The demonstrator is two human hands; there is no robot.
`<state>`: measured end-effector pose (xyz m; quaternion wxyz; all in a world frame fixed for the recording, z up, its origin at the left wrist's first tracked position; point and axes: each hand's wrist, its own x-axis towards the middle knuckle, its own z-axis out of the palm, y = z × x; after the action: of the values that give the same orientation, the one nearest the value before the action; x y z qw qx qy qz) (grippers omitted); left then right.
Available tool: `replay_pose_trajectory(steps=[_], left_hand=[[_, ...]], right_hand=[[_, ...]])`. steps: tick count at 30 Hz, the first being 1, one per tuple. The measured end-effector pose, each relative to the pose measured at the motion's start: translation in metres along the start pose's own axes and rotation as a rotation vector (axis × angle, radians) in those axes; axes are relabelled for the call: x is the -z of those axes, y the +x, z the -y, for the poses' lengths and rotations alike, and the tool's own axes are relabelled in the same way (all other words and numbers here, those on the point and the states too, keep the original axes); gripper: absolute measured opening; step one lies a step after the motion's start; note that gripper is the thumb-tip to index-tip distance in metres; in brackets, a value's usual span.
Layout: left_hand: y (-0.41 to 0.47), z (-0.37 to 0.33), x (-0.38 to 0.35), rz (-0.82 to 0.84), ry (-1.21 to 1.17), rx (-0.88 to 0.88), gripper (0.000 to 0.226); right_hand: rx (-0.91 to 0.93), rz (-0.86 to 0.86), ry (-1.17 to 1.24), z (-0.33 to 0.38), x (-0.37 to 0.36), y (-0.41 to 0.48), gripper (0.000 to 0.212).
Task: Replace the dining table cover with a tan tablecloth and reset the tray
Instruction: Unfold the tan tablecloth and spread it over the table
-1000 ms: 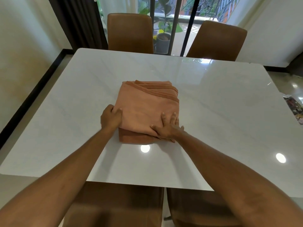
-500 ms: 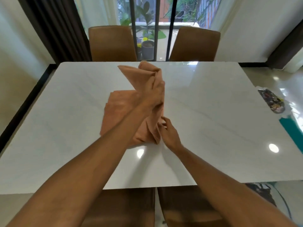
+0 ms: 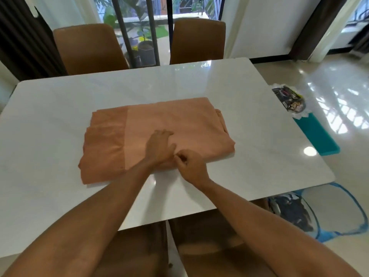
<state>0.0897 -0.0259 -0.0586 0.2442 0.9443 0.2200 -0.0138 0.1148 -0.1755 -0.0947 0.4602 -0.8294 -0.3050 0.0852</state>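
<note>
Right hand [image 3: 192,168] and left hand [image 3: 159,147] meet at the near edge of the tan tablecloth [image 3: 179,120].
The right hand pinches that edge. The left hand lies on top, and I cannot tell whether it grips. The folded cloth lies mid-table [image 3: 50,116], with two brown chairs [image 3: 87,48] beyond.

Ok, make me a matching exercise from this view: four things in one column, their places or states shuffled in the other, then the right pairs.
Things:
1 tablecloth
2 left hand
3 right hand
4 teal mat

Places or states:
A on the floor, right of the table
B pinching the cloth's near edge
C partly folded on the table
D resting on top of the cloth

Pairs: 1-C, 2-D, 3-B, 4-A
</note>
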Motion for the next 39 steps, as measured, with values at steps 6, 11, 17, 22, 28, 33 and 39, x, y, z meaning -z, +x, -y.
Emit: replay_pose_trajectory(steps=[6,11,17,22,28,33,39], left_hand=[[-0.017,0.126,0.012,-0.017,0.179,0.224,0.074],[-0.030,0.168,0.005,-0.032,0.356,0.130,0.065],[-0.037,0.142,0.004,-0.078,0.432,0.221,0.072],[-0.066,0.089,-0.013,-0.124,0.265,0.386,0.064],[-0.087,0.129,0.015,-0.368,-0.257,0.244,0.040],[-0.083,0.213,0.044,-0.384,0.076,0.436,0.044],[-0.076,0.271,0.054,-0.256,-0.125,0.715,0.092]], right_hand=[[-0.073,0.200,-0.436,-0.024,-0.016,0.038,0.057],[-0.203,0.322,-0.596,-0.043,-0.059,0.037,0.083],[-0.069,0.429,-0.751,-0.044,-0.058,0.096,0.078],[-0.163,0.761,-0.683,-0.001,-0.099,0.183,0.072],[0.031,0.860,-0.691,0.038,-0.150,0.169,0.075],[0.034,0.479,-0.614,0.045,-0.168,0.112,0.065],[-0.058,0.325,-0.627,0.037,-0.183,0.077,0.072]])
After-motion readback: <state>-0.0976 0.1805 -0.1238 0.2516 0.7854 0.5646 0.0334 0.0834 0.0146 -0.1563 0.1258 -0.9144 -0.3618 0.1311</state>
